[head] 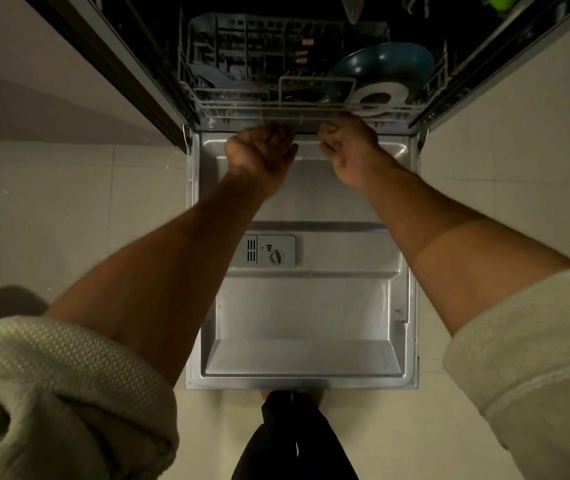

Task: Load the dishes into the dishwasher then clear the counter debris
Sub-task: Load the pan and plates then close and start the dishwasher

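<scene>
Both hands, left hand (261,147) and right hand (347,147), curled at lower rack (242,109) front rail (grip unclear).

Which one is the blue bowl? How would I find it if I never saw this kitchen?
Start at the open dishwasher door lying flat, then look past it into the lower rack. At the rack's right end the blue bowl stands tilted on its edge. It is the big, dark teal, shiny dish, just behind a smaller white dish with a dark middle.
</scene>
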Demonstrator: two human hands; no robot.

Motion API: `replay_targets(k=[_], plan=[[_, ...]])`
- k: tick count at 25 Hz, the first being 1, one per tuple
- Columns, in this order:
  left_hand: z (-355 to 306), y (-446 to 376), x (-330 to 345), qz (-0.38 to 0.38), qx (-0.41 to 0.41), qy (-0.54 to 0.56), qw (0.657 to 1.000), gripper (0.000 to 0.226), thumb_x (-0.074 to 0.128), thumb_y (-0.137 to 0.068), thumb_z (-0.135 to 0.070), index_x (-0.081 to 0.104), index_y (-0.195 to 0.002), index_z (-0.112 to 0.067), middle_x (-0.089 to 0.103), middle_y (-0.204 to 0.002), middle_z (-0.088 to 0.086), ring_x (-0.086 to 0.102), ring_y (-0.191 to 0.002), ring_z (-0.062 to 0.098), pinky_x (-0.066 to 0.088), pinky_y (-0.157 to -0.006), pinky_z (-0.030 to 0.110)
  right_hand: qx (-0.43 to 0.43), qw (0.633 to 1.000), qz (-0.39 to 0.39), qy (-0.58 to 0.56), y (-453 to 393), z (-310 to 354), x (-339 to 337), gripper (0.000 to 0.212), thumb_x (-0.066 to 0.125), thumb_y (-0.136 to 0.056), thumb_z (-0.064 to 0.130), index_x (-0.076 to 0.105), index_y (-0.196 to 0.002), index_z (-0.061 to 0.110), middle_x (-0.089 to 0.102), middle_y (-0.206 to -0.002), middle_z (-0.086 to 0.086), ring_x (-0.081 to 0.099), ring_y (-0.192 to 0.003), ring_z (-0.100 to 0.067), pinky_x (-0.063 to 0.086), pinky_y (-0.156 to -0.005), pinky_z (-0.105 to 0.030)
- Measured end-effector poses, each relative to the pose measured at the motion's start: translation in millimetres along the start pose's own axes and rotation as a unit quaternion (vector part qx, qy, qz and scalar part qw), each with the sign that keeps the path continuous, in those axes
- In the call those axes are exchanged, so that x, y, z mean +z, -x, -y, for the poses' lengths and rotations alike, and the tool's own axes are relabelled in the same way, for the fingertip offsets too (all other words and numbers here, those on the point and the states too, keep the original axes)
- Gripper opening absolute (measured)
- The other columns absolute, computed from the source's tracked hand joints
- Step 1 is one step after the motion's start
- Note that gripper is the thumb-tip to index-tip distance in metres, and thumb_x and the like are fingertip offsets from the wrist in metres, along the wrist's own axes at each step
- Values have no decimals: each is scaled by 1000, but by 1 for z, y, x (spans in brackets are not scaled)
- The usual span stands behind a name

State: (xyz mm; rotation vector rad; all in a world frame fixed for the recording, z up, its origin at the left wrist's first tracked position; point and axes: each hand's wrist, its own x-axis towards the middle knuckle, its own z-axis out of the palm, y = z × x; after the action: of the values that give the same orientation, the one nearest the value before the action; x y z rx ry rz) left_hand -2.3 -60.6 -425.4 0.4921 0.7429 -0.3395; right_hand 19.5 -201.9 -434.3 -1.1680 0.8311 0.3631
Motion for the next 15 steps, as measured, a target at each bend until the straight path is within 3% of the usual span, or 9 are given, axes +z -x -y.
replay_targets(k=[2,4,7,10,15], plan=[[8,20,-20,-13,-8,8,1000,51,32,-87,-20,55,-125,4,53,-141,24,48,-133,36,29,-118,47,11,1000,-3,-28,17,-18,-7,43,42,-96,-14,51,-137,-2,64,-107,-12,63,-101,-21,44,-108,-32],[19,40,-45,-33,-20,0,999,54,33,-87,-19,54,-130,6,56,-138,24,51,-131,36,32,-116,48,21,999,-12,-45,34,-39,-16,47,42,-97,-13,46,-142,-1,62,-127,-17,60,-119,-25,42,-108,-32],[43,73,-91,-66,-41,-1,997,54,28,-96,-20,47,-140,3,55,-140,22,51,-132,36,32,-117,47,50,997,-37,-44,68,-79,-38,51,38,-95,-17,46,-143,-1,59,-130,-21,58,-120,-26,40,-113,-36],[73,112,-144,-109,-59,24,992,52,24,-101,-22,49,-139,3,57,-138,22,52,-131,35,32,-117,46,89,994,-50,-43,105,-132,-69,51,37,-96,-16,42,-145,-3,53,-142,-24,53,-132,-29,40,-109,-32],[119,185,-240,-189,-76,19,979,51,26,-104,-29,51,-136,2,61,-133,22,56,-126,36,33,-117,47,166,981,-98,-28,162,-229,-121,52,33,-96,-18,41,-145,-5,52,-143,-24,50,-134,-31,39,-109,-33]])
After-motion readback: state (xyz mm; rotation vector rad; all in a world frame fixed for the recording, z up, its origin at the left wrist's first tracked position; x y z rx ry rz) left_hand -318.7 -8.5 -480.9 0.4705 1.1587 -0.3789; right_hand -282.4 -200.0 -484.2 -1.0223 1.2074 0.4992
